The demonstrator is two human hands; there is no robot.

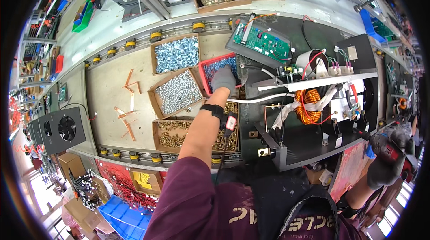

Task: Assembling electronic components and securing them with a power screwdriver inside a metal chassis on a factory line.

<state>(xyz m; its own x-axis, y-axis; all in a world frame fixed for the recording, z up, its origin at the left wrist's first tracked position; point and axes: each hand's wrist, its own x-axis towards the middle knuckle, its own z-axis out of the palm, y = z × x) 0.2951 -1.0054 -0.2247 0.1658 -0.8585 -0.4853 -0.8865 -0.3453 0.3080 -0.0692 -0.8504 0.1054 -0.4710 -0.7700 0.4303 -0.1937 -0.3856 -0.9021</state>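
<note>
My left hand [223, 80], in a grey glove, reaches into a red plastic bin [204, 80] of small bluish screws [218, 64]; its fingertips are hidden among them. At the far right my right hand [384, 173], in a dark glove, is closed around a red and black power screwdriver [386, 145]. The tool's bit points left towards an open black metal chassis [304, 155]. Inside the chassis sits a copper-wound toroidal coil [308, 106], among white and red cables.
Beside the bin stand cardboard boxes of bluish fasteners [177, 55], silver screws [180, 93] and brass-coloured hardware [172, 135]. Copper strips [130, 88] lie to their left. A green circuit board [267, 40] rests on a dark plate beyond. A black fan panel [60, 128] is at far left.
</note>
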